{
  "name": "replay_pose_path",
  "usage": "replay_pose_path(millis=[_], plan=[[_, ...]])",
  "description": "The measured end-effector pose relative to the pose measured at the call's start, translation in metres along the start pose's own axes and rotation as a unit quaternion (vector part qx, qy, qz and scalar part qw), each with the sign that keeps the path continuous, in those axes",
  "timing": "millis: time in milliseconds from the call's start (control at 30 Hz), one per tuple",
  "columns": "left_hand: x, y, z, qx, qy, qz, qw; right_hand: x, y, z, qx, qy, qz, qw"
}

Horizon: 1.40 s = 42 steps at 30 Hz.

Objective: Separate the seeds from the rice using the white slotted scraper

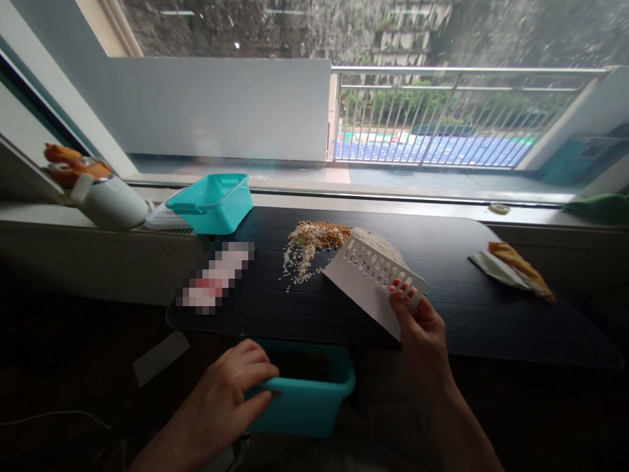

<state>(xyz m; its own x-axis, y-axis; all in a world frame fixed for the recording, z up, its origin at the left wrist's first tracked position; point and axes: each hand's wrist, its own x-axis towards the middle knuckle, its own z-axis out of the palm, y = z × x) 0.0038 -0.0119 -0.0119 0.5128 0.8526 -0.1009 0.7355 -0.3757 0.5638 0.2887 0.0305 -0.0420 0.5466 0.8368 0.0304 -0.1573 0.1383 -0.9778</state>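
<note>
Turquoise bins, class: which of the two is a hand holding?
The nearer bin, by the front edge of the table: the left hand grips it. The other bin stands farther back, untouched.

a dark tabletop (295,318) carries a turquoise tub (234,214), loose grains (319,236), a pixelated item (216,278), a yellow-white bundle (521,267).

The left hand (236,387), toward seven o'clock, is bare, its fingers (260,375) slim with rounded tips and its knuckles standing out as a ridge. The right hand (425,324), toward four o'clock, is bare too, with a slender thumb (403,313). The left forearm (181,426) and right forearm (459,413) are smooth and uncovered, broadening toward the edge at seven and five o'clock.
</note>
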Motion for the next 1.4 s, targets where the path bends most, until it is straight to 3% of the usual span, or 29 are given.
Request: replay_pose_path(millis=[200, 333, 500, 600, 800, 1167, 1400], plan=[[0.005, -0.002, 0.005, -0.014, -0.009, -0.014, 1.000, 0.030, -0.005, -0.020, -0.031, 0.047, -0.078, 0.995], [0.008, -0.002, 0.007, -0.017, -0.020, -0.015, 1.000, 0.047, -0.010, -0.006, -0.028, 0.014, -0.106, 0.994], [0.010, -0.001, 0.008, -0.022, -0.027, -0.010, 0.999, 0.062, -0.010, 0.012, -0.021, -0.069, -0.084, 0.994], [0.011, 0.000, 0.008, -0.022, -0.027, -0.013, 0.999, 0.059, -0.013, 0.012, -0.018, -0.101, -0.054, 0.993], [0.012, 0.002, 0.005, -0.035, -0.029, -0.008, 0.999, 0.050, -0.022, 0.008, 0.013, -0.074, -0.040, 0.996], [0.012, 0.004, 0.003, -0.041, -0.022, -0.001, 0.999, 0.046, -0.011, 0.002, 0.000, -0.104, -0.017, 0.994], [0.012, 0.005, 0.002, -0.037, -0.027, -0.002, 0.999, 0.042, -0.014, 0.013, -0.002, -0.120, -0.013, 0.993]])
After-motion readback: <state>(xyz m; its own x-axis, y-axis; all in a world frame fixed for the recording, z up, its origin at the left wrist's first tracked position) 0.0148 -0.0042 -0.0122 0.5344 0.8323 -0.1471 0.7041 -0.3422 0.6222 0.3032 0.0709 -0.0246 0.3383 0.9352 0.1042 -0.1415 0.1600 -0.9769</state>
